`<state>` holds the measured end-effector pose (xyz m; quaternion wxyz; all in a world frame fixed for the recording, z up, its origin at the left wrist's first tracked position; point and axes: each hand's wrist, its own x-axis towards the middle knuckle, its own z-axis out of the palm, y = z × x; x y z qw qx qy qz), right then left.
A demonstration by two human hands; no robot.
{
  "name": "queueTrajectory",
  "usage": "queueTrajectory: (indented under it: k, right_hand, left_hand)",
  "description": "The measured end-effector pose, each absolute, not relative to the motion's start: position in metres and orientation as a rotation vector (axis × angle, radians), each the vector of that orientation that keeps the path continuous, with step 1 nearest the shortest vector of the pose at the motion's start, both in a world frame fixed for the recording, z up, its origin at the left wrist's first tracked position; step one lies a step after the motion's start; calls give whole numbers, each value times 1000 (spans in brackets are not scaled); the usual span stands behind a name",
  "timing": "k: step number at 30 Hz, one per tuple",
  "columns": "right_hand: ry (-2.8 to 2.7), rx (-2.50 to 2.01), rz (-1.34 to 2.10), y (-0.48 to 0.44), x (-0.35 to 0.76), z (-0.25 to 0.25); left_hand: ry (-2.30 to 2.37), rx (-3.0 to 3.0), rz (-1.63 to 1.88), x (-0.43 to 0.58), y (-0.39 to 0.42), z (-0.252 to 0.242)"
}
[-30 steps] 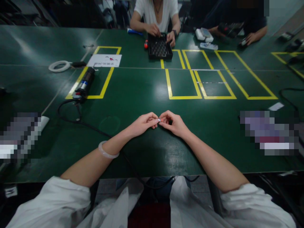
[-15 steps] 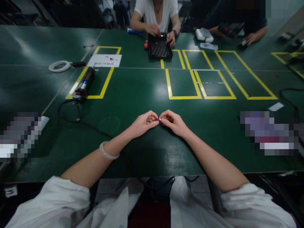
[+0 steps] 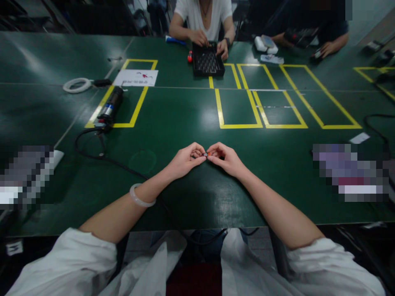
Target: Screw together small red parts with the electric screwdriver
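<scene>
My left hand (image 3: 190,159) and my right hand (image 3: 224,158) meet above the green table (image 3: 185,193). Pinched between their fingertips is a small red, silver and orange part (image 3: 206,155), too tiny for me to name its kind. The fingers of both hands are closed, thumbs pressed toward the forefingers, and cover most of it. A pale bracelet (image 3: 142,195) circles my left wrist.
To the left lies a black electric screwdriver-like tool (image 3: 111,106) with its cable. A printed sheet (image 3: 135,77) and a white coil (image 3: 77,85) are behind it. Across the table, a person's hands work at a black tray (image 3: 208,61) beside a red object (image 3: 189,56).
The small part has turned a little between my fingertips; its silver and orange sides now show. My hands have barely moved. The person opposite has shifted a hand slightly over the tray.
</scene>
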<state>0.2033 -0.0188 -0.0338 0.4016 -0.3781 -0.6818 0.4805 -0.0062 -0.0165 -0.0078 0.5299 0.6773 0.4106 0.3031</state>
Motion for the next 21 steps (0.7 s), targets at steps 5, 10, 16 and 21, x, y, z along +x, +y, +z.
queueTrajectory:
  k: [5, 10, 16, 21]
  right_hand:
    - [-1758, -904, 1175, -20, 203, -29]
    - [-1822, -885, 1050, -20, 203, -28]
    - [-1916, -872, 898, -22, 203, -26]
    - [-1944, -879, 824, -24, 203, -23]
  left_hand:
    - [999, 1639, 732, -7, -16, -7]
    - [1018, 1711, 769, -5, -17, -4]
    - [1017, 1874, 805, -5, -19, -4]
    - [1035, 1929, 782, -6, -19, -4]
